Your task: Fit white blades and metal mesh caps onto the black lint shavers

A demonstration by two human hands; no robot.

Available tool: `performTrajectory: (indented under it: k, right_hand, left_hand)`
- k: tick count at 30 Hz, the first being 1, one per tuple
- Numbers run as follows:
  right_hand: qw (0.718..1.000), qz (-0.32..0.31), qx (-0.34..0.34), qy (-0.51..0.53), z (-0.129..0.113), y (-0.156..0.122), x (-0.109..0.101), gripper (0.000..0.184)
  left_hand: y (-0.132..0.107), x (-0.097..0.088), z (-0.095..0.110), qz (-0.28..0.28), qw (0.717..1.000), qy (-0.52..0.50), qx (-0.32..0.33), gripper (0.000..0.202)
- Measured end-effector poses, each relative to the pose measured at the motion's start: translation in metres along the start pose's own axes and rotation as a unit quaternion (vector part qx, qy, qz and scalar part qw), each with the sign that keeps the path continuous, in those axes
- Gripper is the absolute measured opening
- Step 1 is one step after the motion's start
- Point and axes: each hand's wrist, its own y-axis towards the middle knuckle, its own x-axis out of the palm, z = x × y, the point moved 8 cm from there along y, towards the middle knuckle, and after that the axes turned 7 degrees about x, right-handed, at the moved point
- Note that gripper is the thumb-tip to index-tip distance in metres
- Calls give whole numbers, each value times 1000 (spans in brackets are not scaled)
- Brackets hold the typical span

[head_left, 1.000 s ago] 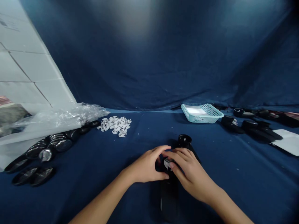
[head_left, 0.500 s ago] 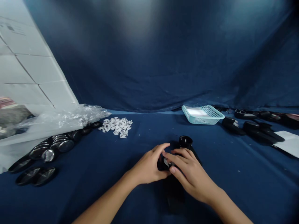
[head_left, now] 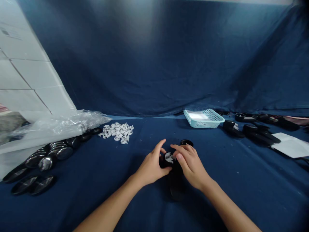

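Both hands meet over a long black part [head_left: 176, 185] lying on the blue cloth in front of me. My left hand [head_left: 151, 166] curls round the left side of its round head, index finger raised. My right hand [head_left: 190, 166] grips the head from the right, thumb pressing beside a small white piece [head_left: 169, 158] that sits on the head. A second black round-ended part [head_left: 186, 142] lies just behind my right fingers.
A heap of small white pieces [head_left: 117, 131] lies at mid-left. Shiny black oval parts [head_left: 45, 155] spill from a clear plastic bag [head_left: 50, 127] at left. A pale blue basket [head_left: 203, 118], several black parts [head_left: 253, 132] and white paper [head_left: 289, 145] lie at right.
The view has shifted, so my hands and the black part now sit higher in the frame. The left index finger has lifted and the white piece on the head shows more plainly.
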Motion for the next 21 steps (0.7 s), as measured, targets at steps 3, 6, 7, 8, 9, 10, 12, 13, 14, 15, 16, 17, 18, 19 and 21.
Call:
performTrajectory:
  k: [3,6,7,8,9,10,12,13,14,15,16,17,18,19,21]
  right_hand:
    - [1000,2,-4,27,-3,-7,-5,35]
    - [999,-21,-40,20,-15,-10,0,35]
    - [998,-32,-51,13,-19,-9,4,36]
    - [997,-40,-58,5,-21,-8,7,37]
    - [997,-41,-59,-3,-22,-6,9,38]
    - [998,-35,-55,-7,-20,-4,10,38]
    - [999,-11,-33,-3,-13,1,8,37]
    - [1000,2,-19,8,-8,2,6,37]
    - [1000,12,-1,23,-2,3,4,37]
    - [999,19,18,42,4,3,3,37]
    - [997,26,37,63,9,2,1,38]
    - [994,32,55,84,13,1,-1,38]
    - [992,36,67,102,16,0,-2,39]
    - [990,37,71,113,16,-2,-3,39]
    - [992,34,52,114,10,-3,-3,39]
  left_hand:
    - [-1,-1,1,-2,1000,-9,-3,101]
    - [0,-2,3,-4,1000,-8,3,97]
    - [0,-2,4,-4,1000,-3,7,95]
    - [0,-2,5,-4,1000,3,9,94]
    - [1,-1,6,-5,1000,8,12,94]
    - [1,-1,6,-6,1000,10,14,94]
    - [2,1,6,-8,1000,11,16,97]
    - [3,2,6,-8,1000,10,14,97]
    - [3,2,5,-8,1000,9,11,98]
    - [3,2,4,-8,1000,10,6,98]
    - [3,3,3,-8,1000,11,0,98]
    - [3,3,2,-8,1000,12,-4,98]
    - [3,3,1,-8,1000,12,-6,98]
    - [3,2,1,-8,1000,12,-6,98]
    - [3,2,2,-8,1000,10,-1,98]
